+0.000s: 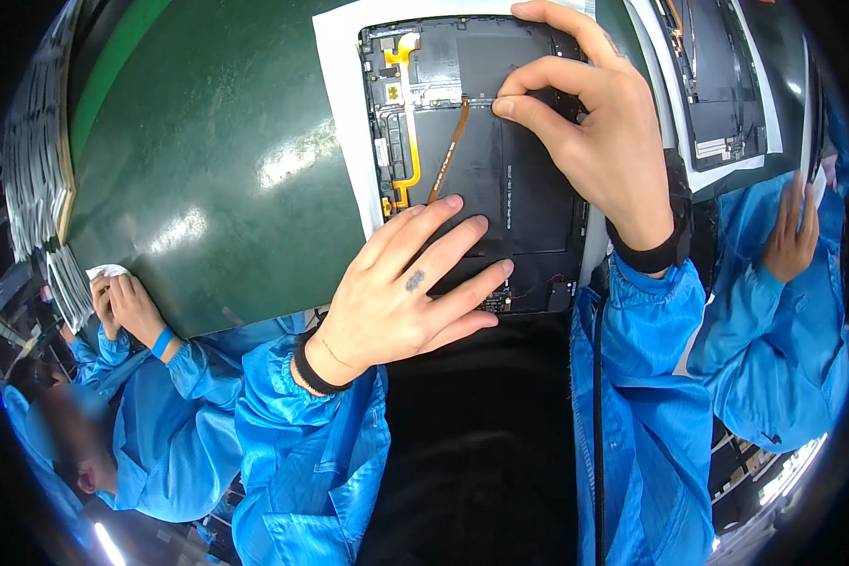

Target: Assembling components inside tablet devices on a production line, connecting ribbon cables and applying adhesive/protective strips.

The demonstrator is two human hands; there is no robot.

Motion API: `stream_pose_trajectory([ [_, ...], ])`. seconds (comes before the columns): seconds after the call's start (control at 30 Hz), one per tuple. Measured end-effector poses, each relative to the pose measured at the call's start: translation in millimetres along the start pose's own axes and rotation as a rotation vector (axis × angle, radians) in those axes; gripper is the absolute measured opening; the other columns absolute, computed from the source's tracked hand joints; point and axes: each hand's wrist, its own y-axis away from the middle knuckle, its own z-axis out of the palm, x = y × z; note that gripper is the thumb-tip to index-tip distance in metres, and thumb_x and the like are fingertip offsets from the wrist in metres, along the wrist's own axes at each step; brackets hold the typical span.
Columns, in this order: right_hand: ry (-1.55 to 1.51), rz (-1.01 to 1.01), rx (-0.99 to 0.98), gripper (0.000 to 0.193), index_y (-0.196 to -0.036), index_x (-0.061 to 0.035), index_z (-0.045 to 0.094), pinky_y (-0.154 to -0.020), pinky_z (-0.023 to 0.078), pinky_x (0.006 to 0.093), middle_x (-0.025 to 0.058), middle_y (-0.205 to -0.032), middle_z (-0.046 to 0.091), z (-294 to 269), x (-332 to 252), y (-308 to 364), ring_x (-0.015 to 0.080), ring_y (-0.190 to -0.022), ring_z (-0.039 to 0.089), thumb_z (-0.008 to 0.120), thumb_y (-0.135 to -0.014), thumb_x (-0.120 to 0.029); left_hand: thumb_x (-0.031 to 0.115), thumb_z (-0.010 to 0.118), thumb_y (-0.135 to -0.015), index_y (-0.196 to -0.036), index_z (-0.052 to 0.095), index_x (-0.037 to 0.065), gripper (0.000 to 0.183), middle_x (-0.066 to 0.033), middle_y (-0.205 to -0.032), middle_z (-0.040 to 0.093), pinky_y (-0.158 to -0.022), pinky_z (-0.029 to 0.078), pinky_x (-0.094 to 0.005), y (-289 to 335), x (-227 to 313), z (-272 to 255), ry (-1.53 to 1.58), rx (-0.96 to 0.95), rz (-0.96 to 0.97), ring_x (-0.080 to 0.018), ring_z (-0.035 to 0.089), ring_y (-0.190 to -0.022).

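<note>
A black tablet casing with its inside facing up [542, 203] lies in front of me on a white sheet [342, 104]. An orange flex cable [411, 141] runs down its left side, and a narrow brown flex cable [450, 151] slants across the middle. My left hand [410, 288] rests on the casing's lower part with fingers spread, the index fingertip by the brown cable's lower end. Over the upper right, my right hand [604, 118] pinches thumb and index finger together near the brown cable's upper end. Whatever sits between those fingertips is too small to make out.
The table is green [217, 160]. Another opened tablet casing [722, 85] lies on white sheets at the right. Thin grey pieces are stacked [42, 141] at the far left. Co-workers in blue sit on both sides, one with hands [132, 307] at the table's left edge.
</note>
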Motion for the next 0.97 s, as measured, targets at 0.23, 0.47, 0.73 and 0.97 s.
stream_pose_trajectory([
  [0.23,-0.075,0.126,-0.045,0.012,-0.085,-0.0012,0.077,-0.095,0.053,0.0405,0.0227,-0.125,0.068,-9.2,-11.2,-4.0,0.0387,-0.111,0.069,0.084,-0.075,-0.004,0.045,0.081,-0.077,-0.121,0.080,0.024,0.048,-0.0129,-0.137,0.060,-0.103,0.051,-0.0456,-5.0,1.7,-5.1,-0.031,-0.029,-0.023,-0.0360,0.059,-0.129],
  [0.47,-0.181,0.216,-0.034,0.013,-0.085,-0.0012,0.077,-0.096,0.053,0.0401,0.0230,-0.126,0.068,-17.8,-30.2,-11.2,0.0389,-0.112,0.068,0.083,-0.075,-0.003,0.041,0.081,-0.079,-0.122,0.080,0.022,0.047,-0.0133,-0.137,0.060,-0.102,0.050,-0.0447,-5.9,3.0,-5.4,-0.016,-0.027,-0.039,-0.0358,0.060,-0.127],
  [0.73,-0.121,0.183,-0.057,0.012,-0.085,-0.0015,0.075,-0.100,0.051,0.0428,0.0235,-0.127,0.067,-19.6,-34.7,-10.3,0.0408,-0.115,0.065,0.083,-0.076,-0.003,0.040,0.080,-0.080,-0.124,0.079,0.023,0.047,-0.0134,-0.138,0.060,-0.100,0.049,-0.0472,-10.8,3.5,-5.6,-0.052,-0.038,-0.099,-0.0360,0.059,-0.123],
  [0.97,0.086,0.039,-0.012,0.031,-0.109,-0.0139,0.076,-0.110,0.040,0.0512,0.0111,-0.142,0.063,3.1,-2.6,23.4,0.0344,-0.127,0.060,0.084,-0.079,-0.012,0.044,0.078,-0.081,-0.126,0.079,0.027,0.048,-0.0120,-0.147,0.054,-0.116,0.036,-0.0588,-19.3,7.4,-7.5,-0.305,-0.013,-0.128,-0.0356,0.048,-0.135],
])
